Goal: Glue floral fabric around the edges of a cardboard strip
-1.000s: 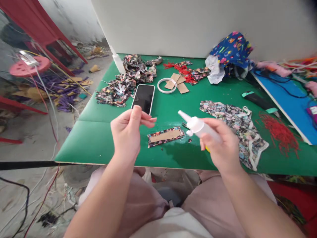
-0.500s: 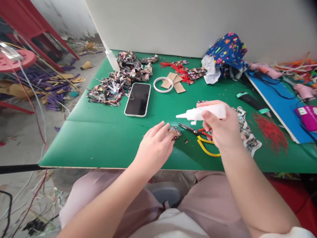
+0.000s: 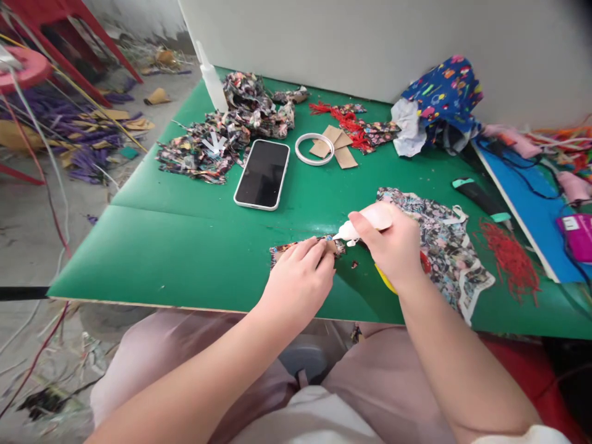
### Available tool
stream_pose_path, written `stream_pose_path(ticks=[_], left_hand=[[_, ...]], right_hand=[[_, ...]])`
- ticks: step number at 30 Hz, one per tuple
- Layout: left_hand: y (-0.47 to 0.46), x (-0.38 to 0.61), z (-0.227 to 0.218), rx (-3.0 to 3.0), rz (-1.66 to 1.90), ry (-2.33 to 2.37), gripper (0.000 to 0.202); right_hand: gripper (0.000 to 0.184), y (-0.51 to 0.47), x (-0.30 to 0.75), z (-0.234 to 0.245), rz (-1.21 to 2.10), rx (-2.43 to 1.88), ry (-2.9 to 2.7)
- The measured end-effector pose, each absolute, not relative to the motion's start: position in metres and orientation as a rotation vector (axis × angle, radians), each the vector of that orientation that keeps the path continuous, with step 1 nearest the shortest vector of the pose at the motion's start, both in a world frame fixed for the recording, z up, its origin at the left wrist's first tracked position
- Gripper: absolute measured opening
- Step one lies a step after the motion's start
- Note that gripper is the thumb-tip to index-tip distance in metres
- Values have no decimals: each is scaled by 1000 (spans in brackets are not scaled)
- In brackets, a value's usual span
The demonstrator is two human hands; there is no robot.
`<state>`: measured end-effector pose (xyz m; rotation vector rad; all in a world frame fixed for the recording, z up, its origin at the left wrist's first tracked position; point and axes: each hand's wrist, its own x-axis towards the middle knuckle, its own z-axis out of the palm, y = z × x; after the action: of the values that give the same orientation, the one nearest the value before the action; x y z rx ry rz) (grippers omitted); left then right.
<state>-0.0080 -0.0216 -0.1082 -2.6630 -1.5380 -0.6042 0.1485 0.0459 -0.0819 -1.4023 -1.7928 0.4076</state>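
My right hand (image 3: 393,246) is wrapped around a white squeeze bottle (image 3: 372,219) with a narrow nozzle. The nozzle tip points left and down, touching or almost touching the right end of a patterned fabric strip (image 3: 279,251) with brown card on it. My left hand (image 3: 300,271) lies flat over the strip, fingers outstretched, pressing it to the table; the middle of the strip is hidden. Yellow-handled scissors (image 3: 385,279) lie mostly covered by my right hand. Beyond that hand spreads a floral cloth (image 3: 446,237) with white edging.
On the green table (image 3: 194,259) are a phone (image 3: 263,174), a white ring (image 3: 314,161), brown card pieces (image 3: 346,158) and a heap of fabric scraps (image 3: 198,157). Another white bottle (image 3: 213,86) stands behind. Red threads (image 3: 511,259) and a black-and-teal tool (image 3: 481,198) lie right.
My right hand has moved left and down with the squeeze bottle, tilting its nozzle onto the strip. My left hand has settled over the strip. The scissors are now mostly hidden.
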Motion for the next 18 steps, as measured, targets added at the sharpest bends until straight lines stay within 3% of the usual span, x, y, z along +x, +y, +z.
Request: stream_pose_path(ticks=[18], left_hand=[[-22, -7, -111, -2659, -611, -1549, 27]], right_hand=[[35, 49, 147, -83, 473, -1383, -1719]])
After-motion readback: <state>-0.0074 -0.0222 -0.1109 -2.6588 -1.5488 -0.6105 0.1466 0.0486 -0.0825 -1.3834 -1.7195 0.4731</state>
